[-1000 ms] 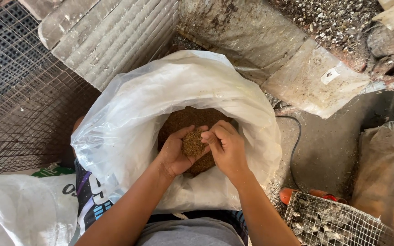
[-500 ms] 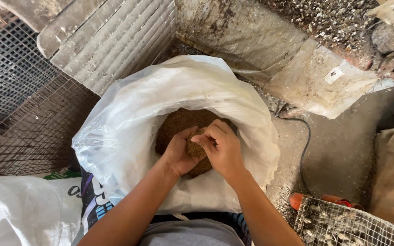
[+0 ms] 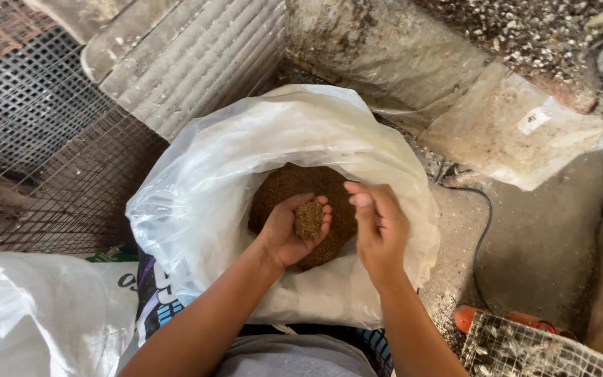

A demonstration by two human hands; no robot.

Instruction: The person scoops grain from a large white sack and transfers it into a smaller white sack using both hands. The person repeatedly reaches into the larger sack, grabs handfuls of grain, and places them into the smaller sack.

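Hands parted: left hand (image 3: 289, 234) lay cupped, cradling brown granules (image 3: 308, 219); right hand (image 3: 380, 227) lifted off, loose, empty, over white sack (image 3: 204, 202).

Single head-worn view, looking steeply down at close range; white sack (image 3: 246, 160) fills frame centre, wire mesh (image 3: 43, 160) at left.

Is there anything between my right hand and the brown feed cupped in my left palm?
Nothing visible. The right hand hangs open just beside the left hand, which cups a small heap of feed over the open sack. Only a narrow gap of air separates them, with more loose feed below in the sack.
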